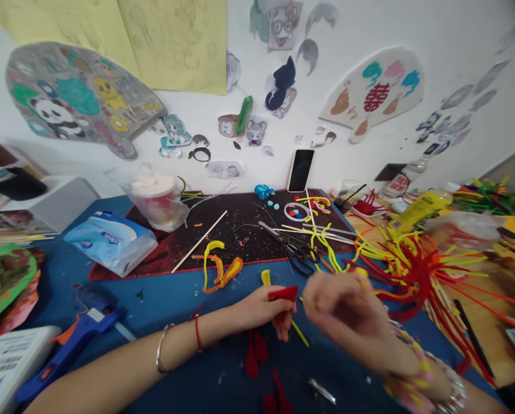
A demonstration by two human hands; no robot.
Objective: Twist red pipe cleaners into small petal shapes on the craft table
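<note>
My left hand (pixel 264 310) is closed on a flat, red, fuzzy piece (pixel 285 295), pinched between thumb and fingers. Below it on the blue mat lie similar red petal-shaped pieces (pixel 256 352), and more red strips (pixel 277 397) at the bottom edge. Near this hand a yellow fuzzy stem (pixel 299 332) pokes out on the mat. My right hand (pixel 348 310) is raised just to the right, its fingers curled but smeared by motion; a yellow bit shows at its top, and whether it is held I cannot make out. Black-handled scissors (pixel 298 256) lie behind the hands.
A spread bundle of red, orange and yellow pipe cleaners (pixel 417 267) covers the right side. A blue glue gun (pixel 80 328) and a tissue pack (pixel 111 241) lie left. An orange-yellow twisted piece (pixel 221 267) lies ahead. A phone (pixel 300 171) leans on the wall.
</note>
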